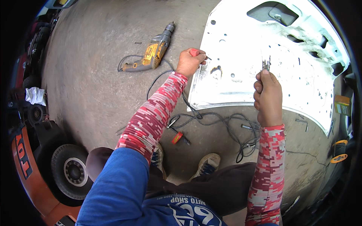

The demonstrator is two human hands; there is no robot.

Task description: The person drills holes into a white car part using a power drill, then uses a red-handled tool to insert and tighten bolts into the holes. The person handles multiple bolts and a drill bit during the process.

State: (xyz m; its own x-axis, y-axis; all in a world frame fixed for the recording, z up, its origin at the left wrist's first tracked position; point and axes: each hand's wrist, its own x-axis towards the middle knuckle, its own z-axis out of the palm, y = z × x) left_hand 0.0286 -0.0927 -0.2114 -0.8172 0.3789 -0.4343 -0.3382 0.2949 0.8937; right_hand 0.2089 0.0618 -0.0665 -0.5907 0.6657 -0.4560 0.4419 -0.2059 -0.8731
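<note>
In my right hand (269, 96), a bundle of thin metal drill bits (266, 64) is pinched upright by the thumb and fingers. My left hand (189, 63) is closed round a small red piece (194, 52), and a thin dark rod (208, 58) like a drill bit sticks out past its fingertips. Both hands are held over or beside a white car body panel (245, 49) with round holes and larger cutouts. Left of my left hand, a yellow and grey power drill (152, 52) lies on the concrete floor, its chuck pointing away from me.
The drill's black cord (222, 117) loops across the floor before my feet. Near it lie a red ring-shaped thing (177, 138) and a bent hex key (301, 121). An orange-ended spool (339, 151) and a box (342, 104) stand right. An orange vehicle (37, 184) with a wheel is at left.
</note>
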